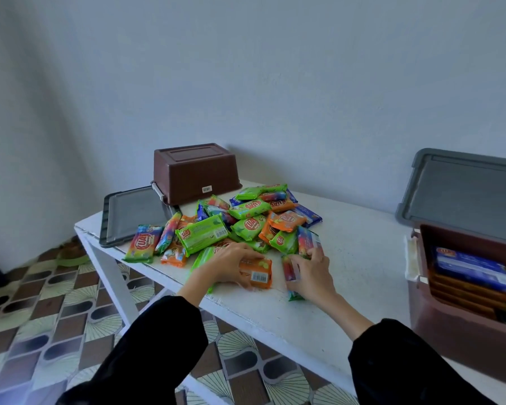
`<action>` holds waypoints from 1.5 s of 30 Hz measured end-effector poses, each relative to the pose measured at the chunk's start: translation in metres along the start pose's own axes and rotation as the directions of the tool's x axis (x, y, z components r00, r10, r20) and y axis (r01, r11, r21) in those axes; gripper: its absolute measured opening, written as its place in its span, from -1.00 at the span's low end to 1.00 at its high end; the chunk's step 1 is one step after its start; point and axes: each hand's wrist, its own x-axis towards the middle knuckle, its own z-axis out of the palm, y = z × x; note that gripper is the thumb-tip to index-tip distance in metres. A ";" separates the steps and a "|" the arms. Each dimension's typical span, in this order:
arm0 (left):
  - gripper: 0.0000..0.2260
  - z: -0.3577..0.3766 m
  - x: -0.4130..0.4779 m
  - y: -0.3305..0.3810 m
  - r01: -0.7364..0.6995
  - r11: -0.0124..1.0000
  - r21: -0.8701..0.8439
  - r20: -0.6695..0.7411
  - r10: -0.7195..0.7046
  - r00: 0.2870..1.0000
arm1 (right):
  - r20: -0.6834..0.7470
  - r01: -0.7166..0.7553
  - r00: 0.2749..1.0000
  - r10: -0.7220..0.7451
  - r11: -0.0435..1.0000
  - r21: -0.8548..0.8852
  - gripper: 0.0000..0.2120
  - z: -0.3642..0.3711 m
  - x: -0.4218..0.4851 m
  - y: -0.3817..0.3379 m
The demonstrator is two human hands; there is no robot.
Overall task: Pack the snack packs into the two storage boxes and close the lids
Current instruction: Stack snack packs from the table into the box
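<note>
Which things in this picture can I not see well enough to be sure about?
All in the head view:
- The open box is cut off by the right edge, so its fill is unknown.
- The upturned box hides its own inside.
- Upper packs cover the lower ones in the pile; no count is possible.
- The right hand covers a striped pack; whether it grips is unclear.
- The label on the upturned box is too small to read.

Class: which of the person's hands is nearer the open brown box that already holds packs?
Right. The right hand sits left of the open brown box, holding a multicolour pack; the left hand is farther left, gripping an orange pack.
</note>
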 end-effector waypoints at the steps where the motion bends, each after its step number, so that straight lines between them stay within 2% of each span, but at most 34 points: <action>1: -0.34 0.001 0.001 -0.001 -0.003 1.000 0.003 -0.008 0.003 1.000 | -0.013 0.010 1.000 -0.010 1.000 -0.005 -0.51 0.003 -0.002 0.000; 4: -0.36 0.003 0.001 -0.002 -0.009 1.000 0.006 -0.031 0.009 0.999 | 0.016 0.020 1.000 -0.020 1.000 0.010 -0.46 0.004 -0.006 0.001; 9: -0.36 0.005 -0.001 -0.001 -0.015 0.998 0.059 -0.066 0.019 0.998 | 0.219 0.025 0.975 -0.020 0.999 -0.020 -0.29 -0.008 -0.011 0.007; 12: -0.34 0.005 -0.003 0.001 -0.016 0.997 0.074 -0.062 0.021 0.998 | 0.262 0.015 0.965 -0.007 1.000 -0.027 -0.29 -0.013 -0.012 0.012; 19: -0.37 -0.001 -0.001 0.008 -0.068 0.991 0.116 0.001 0.069 0.998 | 0.199 0.012 0.980 -0.007 1.000 -0.026 -0.29 -0.013 -0.015 0.007; 22: -0.40 -0.013 0.002 0.013 -0.074 0.992 0.103 -0.009 0.075 0.997 | 0.195 0.003 0.981 -0.007 1.000 0.022 -0.28 -0.036 -0.015 0.005; 25: -0.41 -0.036 0.008 0.026 -0.091 0.993 0.076 -0.053 0.095 0.994 | 0.107 0.024 0.994 -0.031 0.997 0.074 -0.30 -0.074 -0.017 0.004; 30: -0.43 -0.086 0.028 0.070 -0.222 0.971 0.088 -0.126 0.232 0.965 | -0.074 0.051 0.996 -0.041 0.989 0.140 -0.34 -0.145 -0.020 0.013; 36: -0.44 -0.114 0.068 0.147 -0.407 0.910 0.078 -0.098 0.413 0.905 | -0.153 -0.069 0.985 0.081 0.994 0.084 -0.30 -0.213 -0.041 0.068; 40: -0.45 -0.104 0.090 0.213 -0.538 0.839 0.082 -0.052 0.542 0.838 | -0.098 -0.165 0.981 0.167 0.986 0.031 -0.30 -0.243 -0.068 0.117; 45: -0.36 -0.073 0.118 0.291 -0.634 0.772 0.053 0.075 0.630 0.773 | 0.066 -0.245 0.968 0.244 0.969 0.016 -0.25 -0.261 -0.096 0.174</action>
